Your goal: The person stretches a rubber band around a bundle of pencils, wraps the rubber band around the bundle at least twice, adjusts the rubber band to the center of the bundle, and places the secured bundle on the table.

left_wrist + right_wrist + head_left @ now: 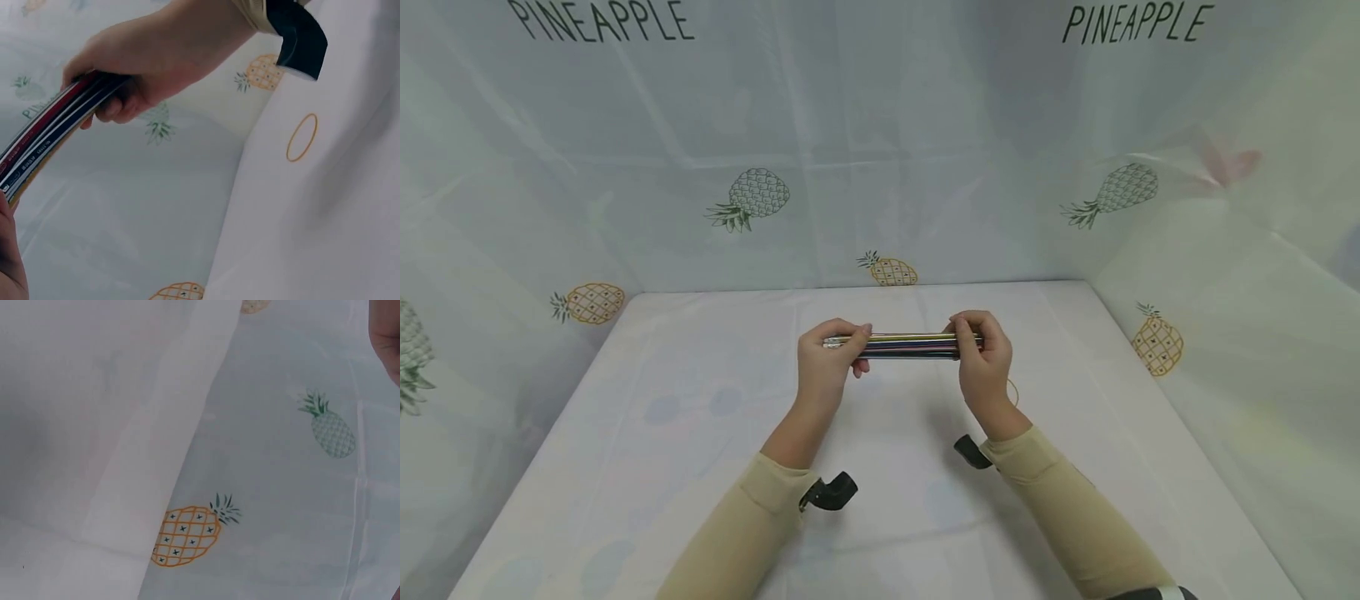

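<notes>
Here's the grip: the left hand (pixel 827 367) clasps one end of a bundle of pencils (pixel 910 347), thumb on the near side, and the right hand (pixel 983 362) pinches the other end. The bundle runs crosswise between them, raised above the white table (pixel 700 475) — dark red and near-black shafts side by side. A thin orange loop (pixel 316 125) lies on the table.

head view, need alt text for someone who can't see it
A person's left hand and right hand hold a bundle of pencils sideways between them above a white table. A thin orange loop shows beside the right wrist, and pineapple-print sheeting surrounds the back and sides.
</notes>
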### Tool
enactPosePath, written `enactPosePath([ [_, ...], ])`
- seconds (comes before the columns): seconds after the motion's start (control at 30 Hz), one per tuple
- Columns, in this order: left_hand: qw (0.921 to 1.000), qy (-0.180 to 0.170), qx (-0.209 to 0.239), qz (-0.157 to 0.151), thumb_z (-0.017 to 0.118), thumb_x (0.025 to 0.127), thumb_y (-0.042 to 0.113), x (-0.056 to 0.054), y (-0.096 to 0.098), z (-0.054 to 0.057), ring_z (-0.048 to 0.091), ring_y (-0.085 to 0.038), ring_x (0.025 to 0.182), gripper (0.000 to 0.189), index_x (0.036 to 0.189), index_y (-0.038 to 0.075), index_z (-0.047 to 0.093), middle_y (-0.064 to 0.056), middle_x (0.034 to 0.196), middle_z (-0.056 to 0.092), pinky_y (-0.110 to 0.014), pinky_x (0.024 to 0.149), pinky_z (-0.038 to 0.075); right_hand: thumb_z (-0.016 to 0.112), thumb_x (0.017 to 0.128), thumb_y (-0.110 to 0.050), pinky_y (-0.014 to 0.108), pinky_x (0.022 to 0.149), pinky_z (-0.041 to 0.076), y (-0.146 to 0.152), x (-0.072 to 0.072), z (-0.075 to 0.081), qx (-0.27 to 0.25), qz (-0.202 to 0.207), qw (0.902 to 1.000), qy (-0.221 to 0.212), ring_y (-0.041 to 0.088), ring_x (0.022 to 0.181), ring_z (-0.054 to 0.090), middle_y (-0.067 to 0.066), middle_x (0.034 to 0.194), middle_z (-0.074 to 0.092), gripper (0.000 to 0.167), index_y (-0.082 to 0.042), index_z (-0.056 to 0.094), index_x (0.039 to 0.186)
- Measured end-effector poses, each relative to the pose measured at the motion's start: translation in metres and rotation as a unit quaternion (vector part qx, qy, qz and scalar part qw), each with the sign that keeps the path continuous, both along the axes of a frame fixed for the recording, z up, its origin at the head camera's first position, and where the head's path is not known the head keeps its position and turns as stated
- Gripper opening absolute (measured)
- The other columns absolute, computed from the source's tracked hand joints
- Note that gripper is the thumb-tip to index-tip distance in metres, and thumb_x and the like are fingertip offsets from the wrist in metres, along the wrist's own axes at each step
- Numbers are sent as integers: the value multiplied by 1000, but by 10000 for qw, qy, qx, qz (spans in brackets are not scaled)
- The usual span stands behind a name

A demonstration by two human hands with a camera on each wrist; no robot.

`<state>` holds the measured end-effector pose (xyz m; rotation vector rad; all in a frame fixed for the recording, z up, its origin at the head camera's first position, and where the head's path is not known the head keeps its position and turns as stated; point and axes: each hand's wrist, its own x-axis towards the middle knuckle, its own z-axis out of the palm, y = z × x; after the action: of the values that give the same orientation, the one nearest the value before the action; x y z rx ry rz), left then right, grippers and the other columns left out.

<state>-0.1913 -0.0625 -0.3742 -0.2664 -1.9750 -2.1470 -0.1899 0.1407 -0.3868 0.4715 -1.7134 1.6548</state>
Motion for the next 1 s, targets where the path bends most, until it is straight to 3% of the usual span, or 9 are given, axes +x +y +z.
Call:
enactPosePath([
  [0.13, 9998, 76, 154, 38, 73, 90, 16, 1, -2, 0, 56, -17, 46, 20, 85, -3, 69, -17, 82, 63, -21, 44, 49, 36, 105, -18, 26, 73, 53, 4, 1, -1, -349, 412, 9984, -136, 23, 81, 62, 19, 93, 65, 38, 10, 61, 100],
  [0.23, 9993, 121, 352, 12, 73, 90, 14, 2, -2, 0, 55, -15, 45, 21, 85, -5, 68, -18, 81, 63, -21, 43, 48, 30, 105, -29, 33, 99, 35, 3, 2, 2, -1029, 698, 9921, -177, 26, 94, 61, 14, 106, 67, 49, 7, 63, 108],
  [0.3, 9989, 150, 440, -27, 73, 89, 13, 2, -1, 0, 55, -15, 45, 21, 84, -6, 68, -18, 81, 63, -21, 43, 48, 29, 105, -35, 44, 102, 28, 2, 3, 5, -1552, 950, 9832, -134, 27, 100, 59, 12, 111, 67, 53, 3, 64, 112],
  [0.37, 9988, 159, 464, -86, 73, 89, 14, 3, 0, 0, 56, -15, 45, 22, 85, -7, 68, -17, 80, 63, -20, 43, 48, 29, 105, -41, 46, 103, 25, 0, 3, 6, -1907, 1134, 9751, -46, 28, 105, 58, 11, 114, 67, 56, 2, 63, 114],
  [0.47, 9986, 229, 417, -211, 74, 88, 11, 3, 2, 0, 55, -15, 44, 20, 84, -7, 68, -17, 77, 63, -21, 43, 48, 30, 104, -44, 45, 102, 36, -2, 3, 7, -2148, 1245, 9686, 132, 29, 110, 56, 12, 116, 66, 58, 3, 63, 115],
  [0.63, 9976, 460, 298, -416, 73, 87, 6, 5, 3, -2, 55, -15, 44, 15, 84, -7, 69, -19, 73, 63, -22, 42, 48, 29, 105, -39, 41, 102, 40, -1, 2, 9, -1853, 1180, 9752, 252, 30, 114, 57, 14, 116, 67, 58, 8, 64, 113],
  [0.8, 9973, 534, 167, -465, 74, 87, 10, 6, 4, -4, 55, -16, 45, 15, 85, -5, 70, -17, 72, 64, -21, 43, 48, 30, 105, -32, 40, 96, 48, 2, 5, 10, -1454, 1337, 9803, 14, 29, 106, 63, 14, 111, 69, 55, 11, 64, 109],
  [1.0, 9973, 624, 53, -385, 74, 87, 8, 5, 0, -5, 55, -17, 45, 14, 85, -5, 71, -14, 72, 64, -22, 43, 48, 34, 103, -29, 41, 90, 52, 10, 9, 12, -830, 1610, 9794, -891, 32, 106, 63, 12, 112, 69, 49, 10, 62, 112],
])
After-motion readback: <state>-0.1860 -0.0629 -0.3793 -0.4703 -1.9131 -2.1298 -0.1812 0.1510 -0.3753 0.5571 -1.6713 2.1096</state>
